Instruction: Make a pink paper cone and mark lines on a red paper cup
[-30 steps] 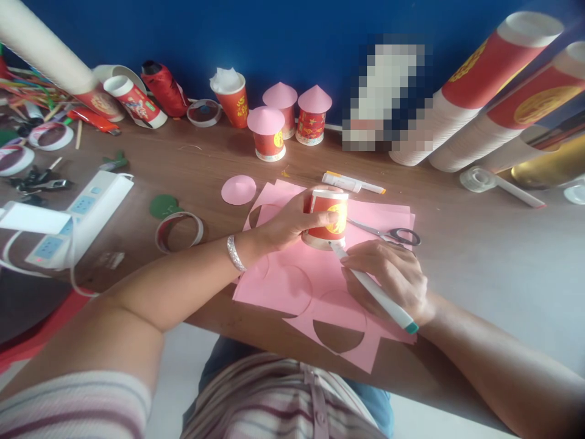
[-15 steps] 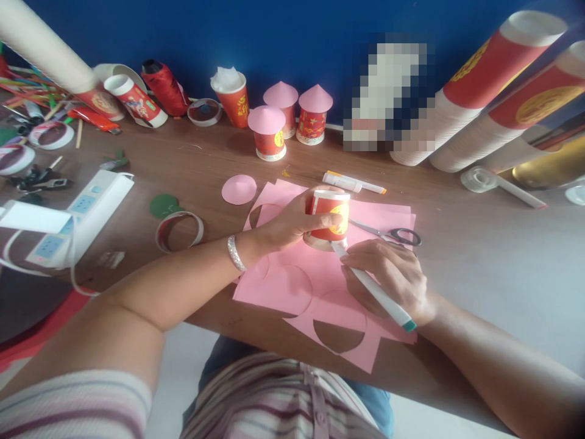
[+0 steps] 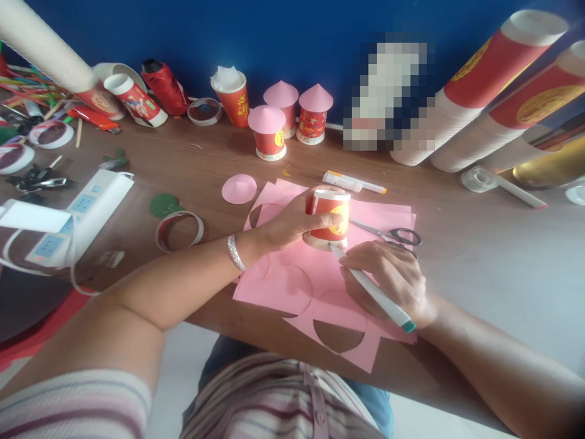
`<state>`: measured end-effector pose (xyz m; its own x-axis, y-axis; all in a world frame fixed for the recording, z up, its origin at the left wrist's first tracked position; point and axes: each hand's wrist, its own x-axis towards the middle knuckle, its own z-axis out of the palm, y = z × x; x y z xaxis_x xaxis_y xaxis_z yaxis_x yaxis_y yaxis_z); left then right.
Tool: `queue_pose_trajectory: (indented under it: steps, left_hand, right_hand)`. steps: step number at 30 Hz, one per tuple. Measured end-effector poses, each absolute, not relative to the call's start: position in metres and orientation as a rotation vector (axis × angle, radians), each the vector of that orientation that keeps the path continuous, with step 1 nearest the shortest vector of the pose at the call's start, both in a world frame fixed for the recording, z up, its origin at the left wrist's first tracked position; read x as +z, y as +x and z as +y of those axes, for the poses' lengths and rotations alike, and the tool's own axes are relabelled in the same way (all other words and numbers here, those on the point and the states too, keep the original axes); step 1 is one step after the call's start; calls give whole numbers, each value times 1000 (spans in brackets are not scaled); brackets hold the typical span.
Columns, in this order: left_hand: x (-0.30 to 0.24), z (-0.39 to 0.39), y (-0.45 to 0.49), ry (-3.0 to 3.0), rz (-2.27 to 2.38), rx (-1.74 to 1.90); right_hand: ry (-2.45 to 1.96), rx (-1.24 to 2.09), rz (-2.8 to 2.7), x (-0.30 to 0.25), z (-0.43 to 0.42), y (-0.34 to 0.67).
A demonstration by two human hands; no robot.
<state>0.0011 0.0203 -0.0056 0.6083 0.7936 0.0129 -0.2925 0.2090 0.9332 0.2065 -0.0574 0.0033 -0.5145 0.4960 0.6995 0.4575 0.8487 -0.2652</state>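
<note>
My left hand [image 3: 295, 219] is wrapped round a short red paper cup [image 3: 322, 224] with a yellow emblem, holding it over pink paper sheets [image 3: 278, 283]. In my right hand [image 3: 388, 271] is a white marker [image 3: 377, 299] with a green end, its tip at the cup's pale bottom band. A small dark mark shows on that band near the tip. Scissors [image 3: 402, 236] lie on the paper just beyond my right hand. Left of the sheets rests a pink paper cone [image 3: 239, 189]. Two markers [image 3: 354, 182] lie behind the cup.
Several red cups with pink cone tops [image 3: 315, 116] stand by the blue wall. Tall cup stacks [image 3: 493, 79] rise at the right, near a tape roll [image 3: 479, 179]. At the left are a power strip [image 3: 85, 213], a tape ring [image 3: 179, 231] and a thread spool [image 3: 164, 88].
The marker tip has shifted very slightly along the cup's bottom band, and a small dark mark now shows there. Both hands keep their hold.
</note>
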Motion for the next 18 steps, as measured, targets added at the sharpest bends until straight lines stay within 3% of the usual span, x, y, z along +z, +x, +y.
queue_pose_trajectory:
  steps: [10,18]
  left_hand:
    - [-5,20,1,1104,512,783]
    - [-9,22,2,1159,516,784]
  right_hand:
    - [-717,157,-2202,9,-62,205]
    - [-707,45,-2174,10,-59,206]
